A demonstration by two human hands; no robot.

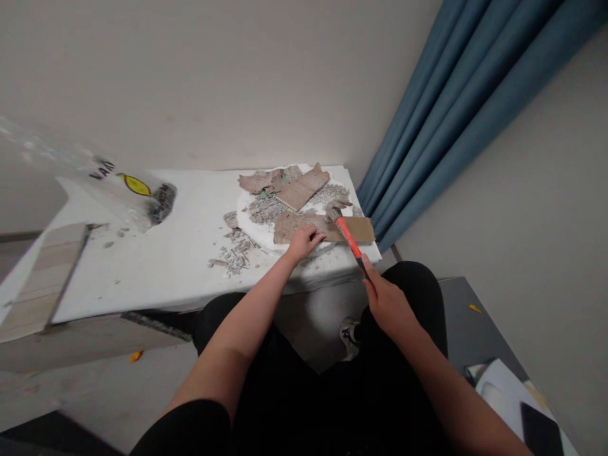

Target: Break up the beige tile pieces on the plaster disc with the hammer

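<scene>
1. Orange and black cover the handle of the hammer (350, 239), which slants up and away from the person over the white table (190, 266).
2. The right hand (387, 303) is closed around the low, dark end of that handle.
3. The hammer's metal head is by the far edge of a flat brown board (357, 229); whether they touch is hard to tell.
4. The left hand (306, 242) lies on the near edge of the board with its fingers partly curled. Whether it grips the board or just rests there cannot be told.
5. The board is bumpy on its left part and smooth on its right part. It lies across the near side of a round white plate (246, 229).
6. Behind it on the plate are rough brown pieces (306, 188) and many gray crumbs (266, 209).
7. More broken bits (234, 256) lie on the table, just left of the plate.
8. Farther left stands a clear plastic bag (102, 183) with a yellow mark.
9. Blue curtain (451, 95) hangs to the right.
</scene>
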